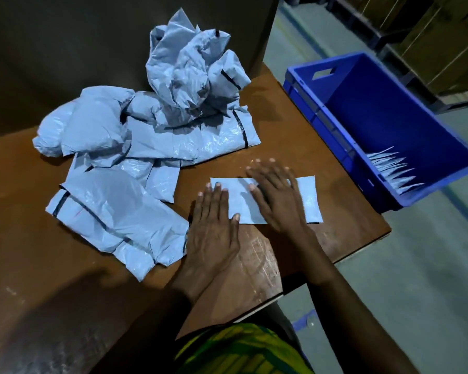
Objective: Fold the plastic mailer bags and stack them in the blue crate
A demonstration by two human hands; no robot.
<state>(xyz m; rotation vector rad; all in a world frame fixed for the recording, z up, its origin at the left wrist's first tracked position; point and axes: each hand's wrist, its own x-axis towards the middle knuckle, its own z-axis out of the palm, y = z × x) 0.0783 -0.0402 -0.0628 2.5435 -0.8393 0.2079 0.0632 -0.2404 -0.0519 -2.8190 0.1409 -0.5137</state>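
Bag (311,201) under straight, spread fingers (216,195) of left hand (214,228) and right hand (278,201); pressed flat, likely to keep the fold. Lay ready for blue crate (376,103), right of the fingers, with folded bags (392,171) inside.

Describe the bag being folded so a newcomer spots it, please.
On the brown wooden table, beside the blue plastic crate, the left hand and right hand rest on a pale-blue plastic mailer. Unlike the crumpled bags, it is a flat rectangle.
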